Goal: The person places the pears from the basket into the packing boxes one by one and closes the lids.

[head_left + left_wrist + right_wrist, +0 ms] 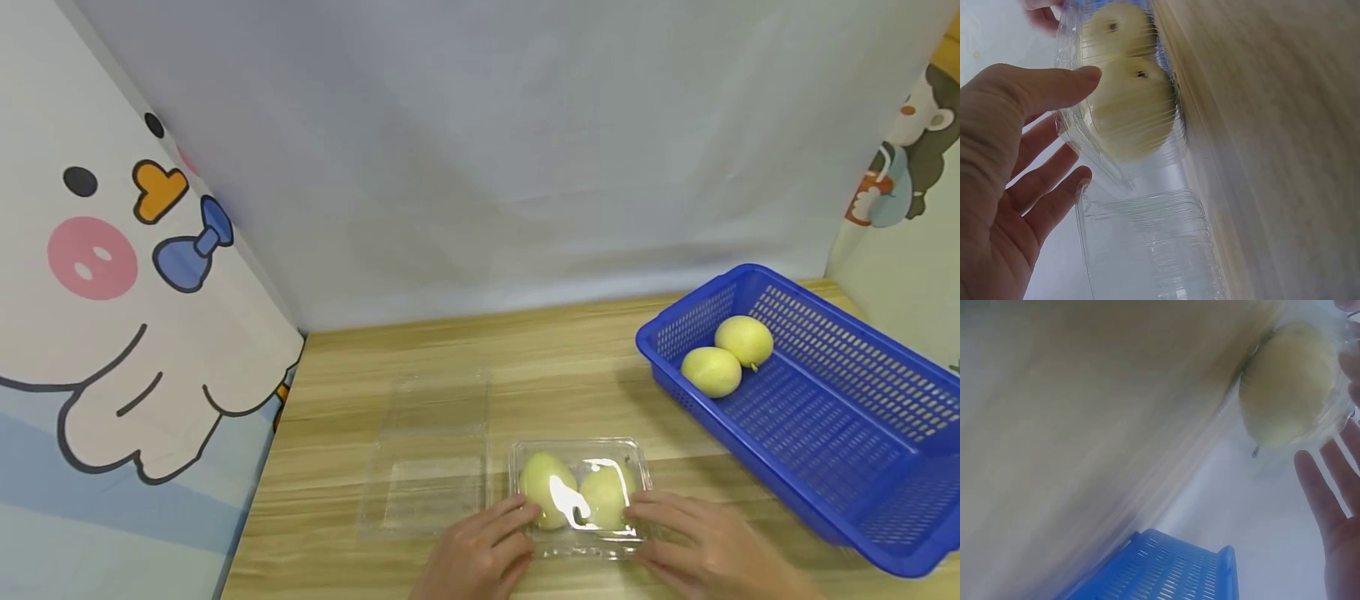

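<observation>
A clear plastic clamshell box (573,542) sits on the table in front of me with its lid down over two pale yellow fruits (548,490), which look like small melons. At the box's left front corner, my left hand (480,550) touches the lid edge with extended fingers and thumb. My right hand (697,537) rests straight fingers on the right side of the lid. In the right wrist view, one fruit (1285,384) shows through the plastic beside the spread fingers. An opened clear clamshell box (435,475) lies left of the filled one.
A blue plastic basket (757,450) stands at the right with two more pale yellow fruits (742,340) in its far left corner. Behind the wooden table (315,500) hangs a pale cloth (480,167). A cartoon-printed panel (187,350) borders the left side.
</observation>
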Demonstrator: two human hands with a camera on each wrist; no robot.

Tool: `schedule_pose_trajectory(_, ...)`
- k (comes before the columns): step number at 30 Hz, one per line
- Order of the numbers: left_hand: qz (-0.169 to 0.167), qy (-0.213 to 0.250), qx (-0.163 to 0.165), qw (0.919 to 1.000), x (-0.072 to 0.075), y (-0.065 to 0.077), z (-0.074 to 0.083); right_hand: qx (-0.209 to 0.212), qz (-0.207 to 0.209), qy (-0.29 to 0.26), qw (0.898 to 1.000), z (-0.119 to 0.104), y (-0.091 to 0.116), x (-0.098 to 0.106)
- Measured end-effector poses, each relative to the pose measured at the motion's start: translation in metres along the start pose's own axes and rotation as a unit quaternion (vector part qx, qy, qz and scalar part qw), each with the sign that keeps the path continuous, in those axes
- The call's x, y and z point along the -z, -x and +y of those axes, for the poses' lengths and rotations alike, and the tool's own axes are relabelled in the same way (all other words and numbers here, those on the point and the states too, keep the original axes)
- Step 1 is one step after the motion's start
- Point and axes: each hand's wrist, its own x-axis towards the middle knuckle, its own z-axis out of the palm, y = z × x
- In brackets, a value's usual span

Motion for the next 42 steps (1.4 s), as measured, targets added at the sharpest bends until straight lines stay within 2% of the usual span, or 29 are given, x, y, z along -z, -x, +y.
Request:
schedule_pose_trajectory(7,0.007,-0.017,0.001,0.9998,0.0,-0.001,-0.001,-0.001,-0.017,0.021,1.0,-0.001,0.003,-0.003)
schedule_pose_trajectory(16,0.024,-0.037,-0.008,0.999,0.0,-0.002,-0.002,0.028,0.022,0.013,0.999,0.002,-0.006,-0.005)
schedule_pose_trajectory(21,0.028,-0.061,0.0,0.9978,0.002,-0.002,-0.002,0.016,0.035,0.024,0.999,0.001,-0.008,-0.004)
schedule_pose_trajectory(34,0.041,-0.101,-0.004,0.994,-0.002,-0.002,-0.004,-0.011,0.03,0.07,0.997,-0.001,-0.008,-0.007)
schedule_pose_trajectory(42,0.041,-0.103,0.005,0.9938,-0.003,-0.001,-0.004,-0.033,0.001,0.079,0.996,0.0,0.003,-0.01)
